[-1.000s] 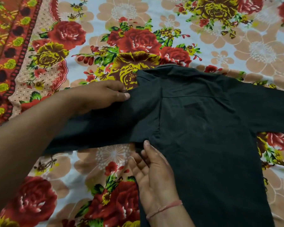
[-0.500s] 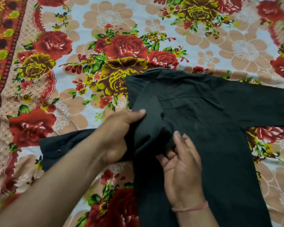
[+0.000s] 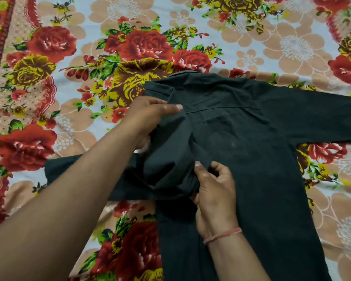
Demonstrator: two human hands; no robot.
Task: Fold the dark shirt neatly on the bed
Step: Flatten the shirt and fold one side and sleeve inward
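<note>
While left hand [image 3: 150,116] and right hand [image 3: 213,191] grip dark shirt [image 3: 251,159], floral bedsheet [image 3: 251,37] beneath

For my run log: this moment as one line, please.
phase: side fold underway | left hand: grips dark shirt near collar | right hand: pinches fold | other sleeve: spread flat

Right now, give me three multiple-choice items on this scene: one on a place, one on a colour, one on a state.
1. The dark collared shirt lies on: A the flowered bedsheet; B a wooden floor; C a chair.
2. The thread band on the right wrist is: A blue; B white; C pinkish red.
3. The left hand is: A flat and open; B clutching bunched shirt cloth; C holding nothing.
Answers: 1 A, printed flowers surround the shirt. 2 C, the band shows pinkish red. 3 B, thumb and fingers curl round the fold.
</note>
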